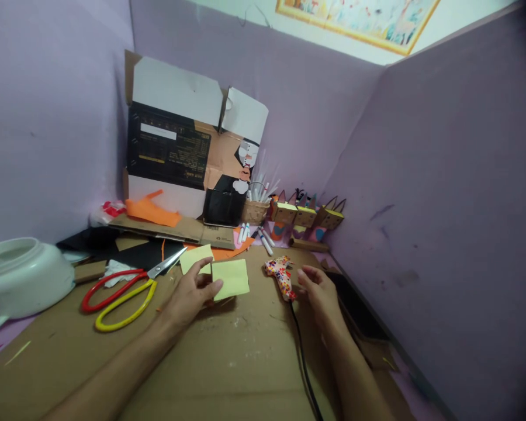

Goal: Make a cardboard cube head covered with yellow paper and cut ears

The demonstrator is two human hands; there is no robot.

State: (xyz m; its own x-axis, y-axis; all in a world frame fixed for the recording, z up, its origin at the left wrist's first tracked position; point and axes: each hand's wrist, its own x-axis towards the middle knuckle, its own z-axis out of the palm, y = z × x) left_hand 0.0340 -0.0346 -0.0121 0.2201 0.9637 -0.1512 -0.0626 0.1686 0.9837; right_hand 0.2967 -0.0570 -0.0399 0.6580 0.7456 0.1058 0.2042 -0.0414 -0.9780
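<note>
My left hand point(197, 292) is closed on a yellow paper-faced square point(232, 278), thumb on its front and fingers behind its dark left edge. Behind that hand lies another piece of yellow paper point(196, 257). A glue gun point(281, 276) with a colourful speckled pattern rests on the cardboard, its black cord point(301, 351) running toward me. Just right of the glue gun is my right hand point(319, 292), fingers loosely curled and a little apart, with nothing visible in them. Left of my left hand lie scissors point(151, 273) with one red and one yellow handle.
A cardboard sheet point(245, 374) covers the table. At left stands a pale round pot point(26, 280). Behind are an unfolded box point(170, 146), orange scraps point(153, 211), markers point(265, 241), a basket point(255, 211) and cardboard animal figures point(305, 216). Purple walls surround the table.
</note>
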